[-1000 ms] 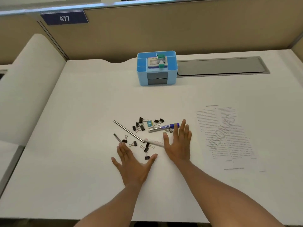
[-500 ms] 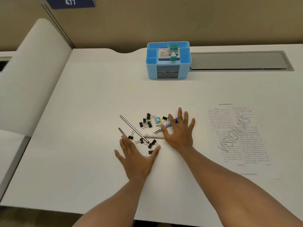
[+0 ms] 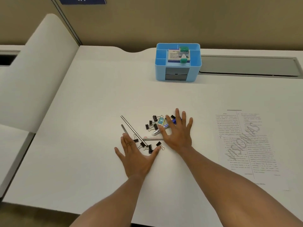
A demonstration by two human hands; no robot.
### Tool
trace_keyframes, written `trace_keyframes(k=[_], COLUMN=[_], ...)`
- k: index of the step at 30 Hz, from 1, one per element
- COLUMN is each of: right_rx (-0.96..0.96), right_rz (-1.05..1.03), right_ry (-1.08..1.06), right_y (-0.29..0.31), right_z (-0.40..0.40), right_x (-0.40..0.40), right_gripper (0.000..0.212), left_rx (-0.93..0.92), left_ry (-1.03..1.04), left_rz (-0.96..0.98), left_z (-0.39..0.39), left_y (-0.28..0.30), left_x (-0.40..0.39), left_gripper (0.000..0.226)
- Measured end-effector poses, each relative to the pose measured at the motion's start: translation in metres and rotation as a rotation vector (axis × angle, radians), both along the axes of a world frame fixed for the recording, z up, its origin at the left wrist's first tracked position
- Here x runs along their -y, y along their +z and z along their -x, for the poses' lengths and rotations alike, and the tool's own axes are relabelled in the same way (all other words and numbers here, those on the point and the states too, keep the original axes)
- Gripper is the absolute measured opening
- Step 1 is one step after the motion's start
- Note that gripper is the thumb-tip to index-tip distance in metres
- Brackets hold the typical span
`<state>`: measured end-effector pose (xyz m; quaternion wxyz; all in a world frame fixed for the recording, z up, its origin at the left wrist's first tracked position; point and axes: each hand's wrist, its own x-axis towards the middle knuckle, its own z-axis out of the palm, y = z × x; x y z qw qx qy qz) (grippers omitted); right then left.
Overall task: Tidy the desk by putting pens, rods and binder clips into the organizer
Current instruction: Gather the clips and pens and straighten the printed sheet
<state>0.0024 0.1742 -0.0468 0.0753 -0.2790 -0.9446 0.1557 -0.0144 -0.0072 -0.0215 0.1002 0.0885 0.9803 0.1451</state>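
Observation:
A blue organizer stands at the back of the white desk, with a small box and a green-capped item in its compartments. In the middle of the desk lie a long metal rod, a shorter rod, a white pen, a blue marker and several black binder clips. My left hand lies flat with spread fingers at the near edge of the pile. My right hand lies flat over the marker's right end, fingers straight.
A printed sheet of paper lies to the right of the pile. A grey cable tray cover is set into the desk right of the organizer. A white divider panel borders the desk on the left.
My right hand has slid forward and left over the marker. The left hand has stayed at the pile's near edge. The camera has tilted down and moved closer.

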Motion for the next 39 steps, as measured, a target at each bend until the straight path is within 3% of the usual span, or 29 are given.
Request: trace_keyframes(k=[39], right_rx=[0.095], right_rz=[-0.022], right_ry=[0.315], right_y=[0.006], right_z=[0.117], right_x=[0.085], right_gripper=[0.081], left_rx=[0.0], left_ry=[0.096], left_rz=[0.028], left_z=[0.094], left_y=[-0.002], left_x=[0.073], left_gripper=[0.126])
